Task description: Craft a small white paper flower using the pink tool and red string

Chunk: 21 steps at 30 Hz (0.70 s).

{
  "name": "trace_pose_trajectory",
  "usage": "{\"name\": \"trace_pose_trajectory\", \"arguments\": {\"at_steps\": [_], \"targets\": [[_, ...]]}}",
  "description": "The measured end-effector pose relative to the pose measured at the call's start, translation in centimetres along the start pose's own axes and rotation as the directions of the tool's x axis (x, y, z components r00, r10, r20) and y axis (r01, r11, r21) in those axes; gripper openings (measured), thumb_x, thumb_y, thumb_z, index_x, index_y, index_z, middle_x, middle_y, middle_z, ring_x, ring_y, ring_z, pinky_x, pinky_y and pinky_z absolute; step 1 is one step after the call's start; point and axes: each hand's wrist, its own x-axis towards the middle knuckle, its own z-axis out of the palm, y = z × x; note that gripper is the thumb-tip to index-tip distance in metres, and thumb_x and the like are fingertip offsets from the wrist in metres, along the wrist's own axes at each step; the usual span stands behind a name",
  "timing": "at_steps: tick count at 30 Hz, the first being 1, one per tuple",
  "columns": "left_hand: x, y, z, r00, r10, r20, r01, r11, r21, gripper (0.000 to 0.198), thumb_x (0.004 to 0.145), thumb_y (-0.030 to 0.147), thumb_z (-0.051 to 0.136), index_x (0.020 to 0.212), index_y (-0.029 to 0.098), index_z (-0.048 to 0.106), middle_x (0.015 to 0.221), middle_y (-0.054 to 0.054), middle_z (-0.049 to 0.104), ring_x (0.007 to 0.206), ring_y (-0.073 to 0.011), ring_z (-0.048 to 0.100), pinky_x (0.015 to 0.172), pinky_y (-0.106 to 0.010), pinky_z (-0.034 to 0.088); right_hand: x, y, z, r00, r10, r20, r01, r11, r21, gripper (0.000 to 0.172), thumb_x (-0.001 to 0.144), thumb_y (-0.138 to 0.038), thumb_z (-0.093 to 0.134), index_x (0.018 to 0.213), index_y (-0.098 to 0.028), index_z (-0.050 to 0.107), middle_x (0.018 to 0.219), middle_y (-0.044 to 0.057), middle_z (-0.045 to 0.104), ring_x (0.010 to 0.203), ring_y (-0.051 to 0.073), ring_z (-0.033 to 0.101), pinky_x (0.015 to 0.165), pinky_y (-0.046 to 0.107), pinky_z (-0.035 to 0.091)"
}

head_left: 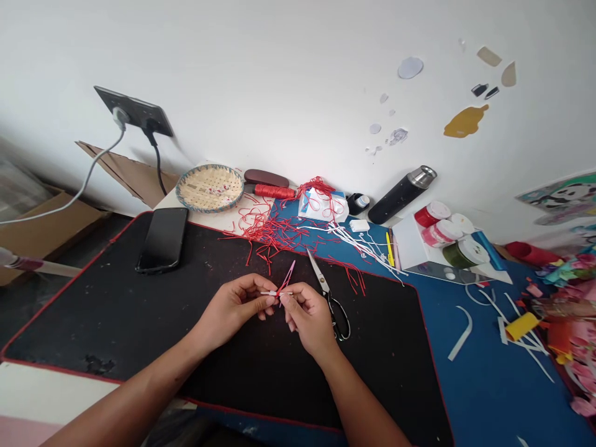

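Both hands meet over the black mat (372, 354) with their fingertips pinched. My left hand (233, 307) grips one side of a thin white cord (268, 293), and my right hand (310, 316) grips the other side. Red thread crosses the cord between the fingertips, and a narrow pinkish-purple loop (289, 273) sticks up from that spot. How these strands are joined is too small to tell. Scissors (322, 279) with black handles lie just right of my right hand, blades slightly apart. Many cut red cords (272, 233) are heaped beyond the hands.
A phone (162, 241) lies at the left, near a woven basket (209, 189). Along the wall are a red thread spool (274, 191), white cords (358, 241) and a black flask (400, 195). Paint jars (442, 233) stand at the right, with paper strips (460, 335) nearer.
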Motion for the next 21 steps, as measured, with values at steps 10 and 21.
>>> {"name": "trace_pose_trajectory", "arguments": {"at_steps": [10,21], "targets": [[0.01,0.47,-0.31,1.000,-0.019,-0.012,0.021,0.992,0.121,0.032,0.086,0.046,0.079,0.100,0.017,0.074,0.080,-0.004,0.073,0.072,-0.0186,0.067,0.063,-0.029,0.054,-0.12,-0.14,0.04,1.000,0.006,0.010,-0.006,0.999,-0.031,0.032,0.093,-0.050,0.071,0.092,-0.018,0.068,0.057,-0.006,0.056,0.043,0.008,0.045,0.043,0.020,0.035],[0.06,0.39,-0.05,0.999,-0.039,-0.002,0.039,0.988,0.150,0.027,0.085,0.043,0.080,0.090,0.018,0.070,0.075,-0.001,0.069,0.067,-0.0164,0.063,0.059,-0.026,0.049,-0.10,-0.23,0.07,0.999,0.006,0.035,-0.004,0.998,-0.055,0.031,0.095,-0.050,0.069,0.095,-0.019,0.070,0.060,-0.005,0.058,0.045,0.009,0.048,0.045,0.021,0.037]]}}
